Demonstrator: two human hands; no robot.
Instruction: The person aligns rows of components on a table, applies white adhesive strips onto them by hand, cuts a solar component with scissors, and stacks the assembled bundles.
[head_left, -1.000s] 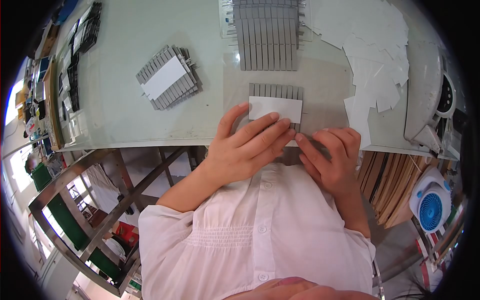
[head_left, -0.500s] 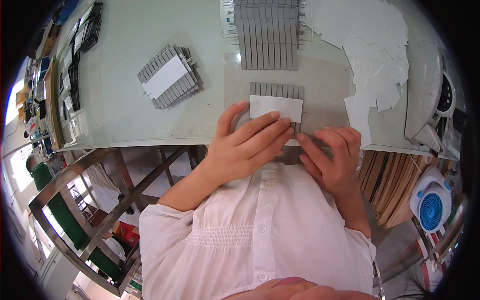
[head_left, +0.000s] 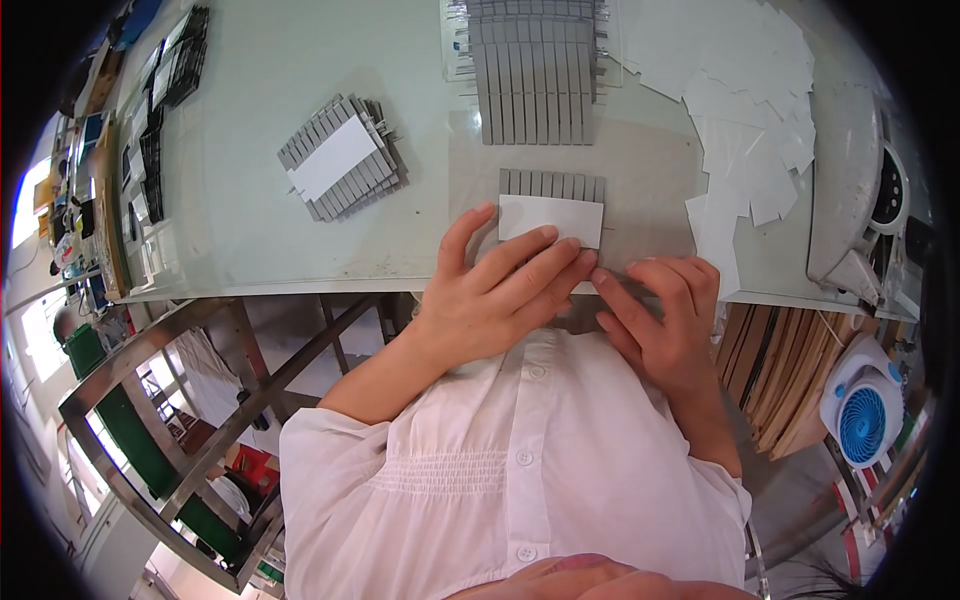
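Just in front of me, near the table's edge, a white rectangular card [head_left: 548, 212] lies across a row of thin grey strips [head_left: 553, 184]. My left hand [head_left: 505, 285] is spread, its fingertips resting on the card's lower edge and its thumb out to the left. Beside the lower right corner of the strips is my right hand [head_left: 660, 312], fingers loosely curved and apart, index fingertip close to the left hand's fingers. It holds nothing that I can see. The lower ends of the strips are hidden behind my left fingers.
Farther back stands a larger block of grey strips [head_left: 535, 85]. To the left, a stack of strips [head_left: 345, 160] carries another white card. White sheets [head_left: 750, 130] overlap at the right, beside a pale machine [head_left: 850, 215]. Black-edged pieces [head_left: 165, 90] line the far left.
The left fingers have shifted very slightly to the right along the card's lower edge. The view has tilted a little; card and strips look the same.
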